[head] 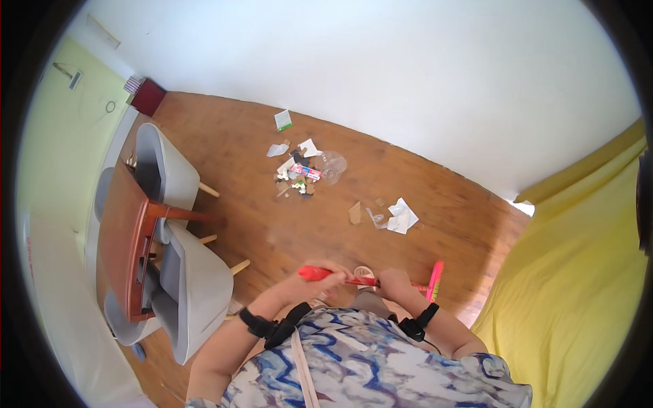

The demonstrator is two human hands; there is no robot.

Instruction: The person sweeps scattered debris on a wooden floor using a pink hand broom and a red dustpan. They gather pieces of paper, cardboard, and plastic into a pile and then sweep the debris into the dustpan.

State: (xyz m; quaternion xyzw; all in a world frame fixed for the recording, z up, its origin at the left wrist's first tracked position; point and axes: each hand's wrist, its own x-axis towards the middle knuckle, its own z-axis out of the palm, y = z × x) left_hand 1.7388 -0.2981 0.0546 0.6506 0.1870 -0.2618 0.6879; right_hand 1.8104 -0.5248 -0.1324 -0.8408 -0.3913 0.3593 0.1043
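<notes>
Both hands grip the red handle (363,280) of a broom, held crosswise in front of my body. My left hand (321,283) wraps it near its thick rounded end. Farther along, my right hand (395,283) closes around the same handle. Beyond that hand the pink broom head (435,280) shows at the right, its bristles near the wooden floor (285,234). Ahead lies a pile of litter (296,171): torn paper, cardboard bits, a printed box (306,172) and a clear plastic bag (332,167). White paper (402,217) and a cardboard piece (354,213) lie nearer the broom.
Grey chairs (201,285) with wooden legs surround a reddish wooden table (120,229) at the left. A yellow curtain (566,275) hangs at the right. The white wall (382,66) bounds the far floor, with a green-and-white card (282,120) near it. A dark red box (148,97) stands in the far corner.
</notes>
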